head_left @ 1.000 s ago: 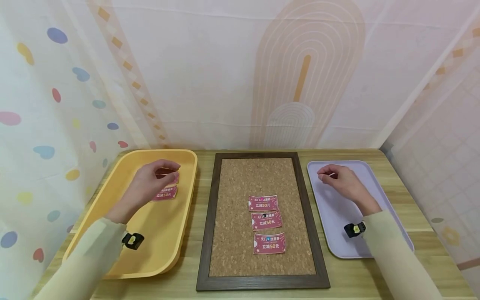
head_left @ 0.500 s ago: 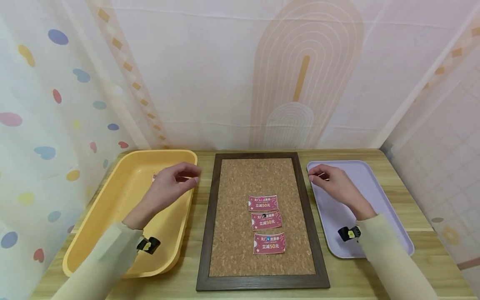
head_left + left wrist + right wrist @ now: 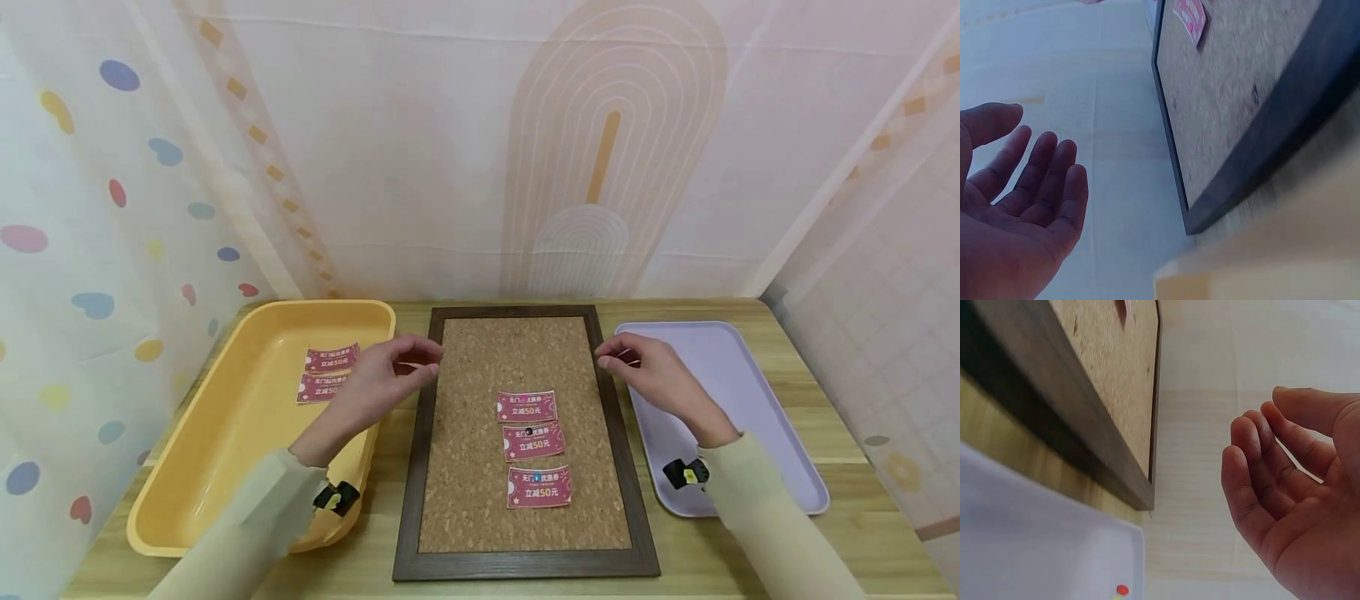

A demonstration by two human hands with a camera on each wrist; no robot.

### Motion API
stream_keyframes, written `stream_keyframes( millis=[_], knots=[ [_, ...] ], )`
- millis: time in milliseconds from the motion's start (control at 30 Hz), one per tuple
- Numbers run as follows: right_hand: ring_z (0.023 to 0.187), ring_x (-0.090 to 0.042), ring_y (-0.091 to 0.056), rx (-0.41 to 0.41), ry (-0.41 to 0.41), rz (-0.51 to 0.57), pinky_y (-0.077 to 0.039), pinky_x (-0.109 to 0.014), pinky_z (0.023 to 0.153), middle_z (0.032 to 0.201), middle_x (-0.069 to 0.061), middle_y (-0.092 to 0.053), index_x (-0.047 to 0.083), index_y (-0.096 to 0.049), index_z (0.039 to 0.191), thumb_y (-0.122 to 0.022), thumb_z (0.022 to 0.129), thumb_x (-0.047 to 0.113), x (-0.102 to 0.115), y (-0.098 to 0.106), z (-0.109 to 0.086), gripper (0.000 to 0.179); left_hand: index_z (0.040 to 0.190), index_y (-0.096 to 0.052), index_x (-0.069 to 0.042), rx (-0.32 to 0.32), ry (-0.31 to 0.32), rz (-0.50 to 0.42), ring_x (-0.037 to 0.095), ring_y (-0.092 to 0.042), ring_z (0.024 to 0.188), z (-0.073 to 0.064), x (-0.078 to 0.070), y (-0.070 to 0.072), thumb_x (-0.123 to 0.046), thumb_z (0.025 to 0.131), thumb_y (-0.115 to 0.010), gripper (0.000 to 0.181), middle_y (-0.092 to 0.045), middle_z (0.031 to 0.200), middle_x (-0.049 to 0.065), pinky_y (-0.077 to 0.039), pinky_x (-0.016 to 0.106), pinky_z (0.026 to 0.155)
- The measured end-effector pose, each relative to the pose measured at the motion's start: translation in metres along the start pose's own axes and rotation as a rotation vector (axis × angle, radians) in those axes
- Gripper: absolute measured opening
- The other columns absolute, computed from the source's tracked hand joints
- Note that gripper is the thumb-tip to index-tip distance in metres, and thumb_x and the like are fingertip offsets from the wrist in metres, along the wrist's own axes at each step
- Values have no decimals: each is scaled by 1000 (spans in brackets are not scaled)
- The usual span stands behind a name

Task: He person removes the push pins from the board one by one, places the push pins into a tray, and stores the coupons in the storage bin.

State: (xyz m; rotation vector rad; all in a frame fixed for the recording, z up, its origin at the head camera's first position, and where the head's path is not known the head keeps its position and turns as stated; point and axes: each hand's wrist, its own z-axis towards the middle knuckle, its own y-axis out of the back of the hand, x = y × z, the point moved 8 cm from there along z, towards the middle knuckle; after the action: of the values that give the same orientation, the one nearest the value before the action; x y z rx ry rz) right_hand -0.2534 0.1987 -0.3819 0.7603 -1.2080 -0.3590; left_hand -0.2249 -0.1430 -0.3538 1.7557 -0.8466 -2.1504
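Observation:
In the head view, my left hand (image 3: 375, 387) hovers between the yellow bin (image 3: 240, 433) and the left frame of the corkboard (image 3: 468, 367). Its fingers are loosely bent and hold nothing; the left wrist view shows a gap between thumb and fingers. My right hand (image 3: 663, 379) is over the board's right frame and the lilac tray (image 3: 720, 350), fingers also loosely bent around nothing. Three pink coupons (image 3: 538, 493) hang in a column on the cork, each with a small pin. Two more pink coupons (image 3: 330, 360) lie in the bin, one partly behind my left hand.
A small red dot-like piece (image 3: 1122, 590) and a yellow one (image 3: 1116, 598) lie in the tray in the right wrist view. The wooden tabletop (image 3: 787, 375) runs back to a patterned curtain (image 3: 420, 167), with side curtains left and right.
My left hand has moved right, from over the bin to the board's left edge, uncovering the coupons there. My right hand has shifted left, from over the tray to the board's right edge.

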Motion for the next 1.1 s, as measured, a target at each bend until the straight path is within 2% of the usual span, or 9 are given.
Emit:
stream_keyframes(
  millis=[300,600,833,933,1100],
  knots=[
    [86,-20,-63,19,25,26,-53,-32,72,100,-6,-72,-1,-71,115,-67,101,13,10,-12,2,20,120,-70,-7,18,28,-22,25,-68,106,1,-3,-28,-17,100,-69,22,-71,117,10,-58,42,87],
    [84,-16,-60,48,73,44,-52,-31,71,101,-6,-72,0,-71,112,-67,101,12,20,-28,5,17,120,-70,-5,32,50,-17,26,-67,107,11,-4,-55,-14,99,-69,22,-70,114,7,-57,45,91],
    [94,-19,-68,71,115,56,-56,-39,81,105,-6,-73,1,-72,112,-67,102,13,28,-42,10,17,119,-70,-2,49,83,-38,25,-67,105,16,6,-73,-11,99,-68,22,-70,113,8,-56,44,92],
    [96,-21,-68,95,113,65,-57,-41,84,106,-7,-73,1,-72,112,-66,102,12,31,-49,12,17,121,-69,0,73,97,-42,25,-66,107,17,9,-81,-11,100,-67,23,-70,114,8,-56,44,93],
    [99,-23,-69,128,115,42,-57,-44,86,108,-10,-73,1,-73,112,-65,102,10,33,-59,17,16,120,-69,-1,74,109,-41,26,-66,107,21,12,-88,-10,99,-66,22,-70,115,11,-55,45,93]
  ],
)
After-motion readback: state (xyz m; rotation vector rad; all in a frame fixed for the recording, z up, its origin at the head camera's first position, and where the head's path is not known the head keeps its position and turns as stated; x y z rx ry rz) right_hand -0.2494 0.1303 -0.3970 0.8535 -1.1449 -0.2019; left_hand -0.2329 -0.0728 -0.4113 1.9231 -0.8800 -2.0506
